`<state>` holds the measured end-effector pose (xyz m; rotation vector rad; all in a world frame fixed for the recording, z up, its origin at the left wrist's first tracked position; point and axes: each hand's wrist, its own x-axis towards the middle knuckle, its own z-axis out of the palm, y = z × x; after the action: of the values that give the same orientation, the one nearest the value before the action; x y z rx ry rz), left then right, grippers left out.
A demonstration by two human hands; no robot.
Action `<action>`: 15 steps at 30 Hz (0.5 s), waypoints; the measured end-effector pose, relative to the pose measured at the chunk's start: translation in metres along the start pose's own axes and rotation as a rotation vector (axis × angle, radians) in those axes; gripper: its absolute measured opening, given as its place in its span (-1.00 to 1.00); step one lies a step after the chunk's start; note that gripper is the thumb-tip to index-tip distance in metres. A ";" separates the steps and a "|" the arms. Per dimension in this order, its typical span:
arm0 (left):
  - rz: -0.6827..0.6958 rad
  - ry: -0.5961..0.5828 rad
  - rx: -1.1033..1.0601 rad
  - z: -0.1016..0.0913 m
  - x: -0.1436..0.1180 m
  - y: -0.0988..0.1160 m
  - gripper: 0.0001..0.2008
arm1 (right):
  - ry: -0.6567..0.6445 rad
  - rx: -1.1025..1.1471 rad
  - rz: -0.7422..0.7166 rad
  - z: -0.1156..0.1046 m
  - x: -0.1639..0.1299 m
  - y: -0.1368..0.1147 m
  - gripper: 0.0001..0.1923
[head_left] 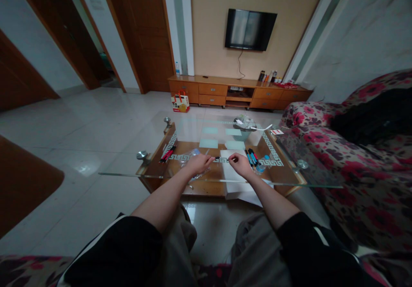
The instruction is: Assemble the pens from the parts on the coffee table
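Observation:
My left hand and my right hand meet over the near edge of a glass coffee table. Both pinch the ends of a thin dark pen held level between them. Under my right hand lies a white sheet of paper. Just right of that hand sits a small bunch of blue and black pens. A clear plastic bag lies beside my left hand, and red and black pens rest further left.
A bowl with clutter stands at the table's far side. A floral sofa fills the right. A wooden TV cabinet and wall TV are ahead, with a gift bag on the tiled floor.

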<state>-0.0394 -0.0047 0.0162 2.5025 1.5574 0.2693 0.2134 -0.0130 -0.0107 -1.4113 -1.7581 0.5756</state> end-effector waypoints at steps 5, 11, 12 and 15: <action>0.006 0.006 -0.018 0.000 0.000 0.001 -0.33 | -0.088 -0.139 -0.082 0.000 -0.001 -0.002 -0.88; 0.017 0.000 -0.021 0.002 0.000 -0.001 -0.33 | -0.180 -0.211 -0.134 0.006 -0.002 0.001 -0.83; 0.019 0.000 -0.022 0.002 0.000 -0.001 -0.33 | -0.186 -0.221 -0.135 0.006 -0.002 0.001 -0.83; 0.029 0.002 -0.031 0.002 -0.001 -0.001 -0.33 | -0.191 -0.237 -0.143 0.008 -0.002 0.002 -0.82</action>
<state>-0.0396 -0.0051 0.0139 2.5036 1.5068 0.2984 0.2083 -0.0136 -0.0177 -1.4104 -2.1185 0.4482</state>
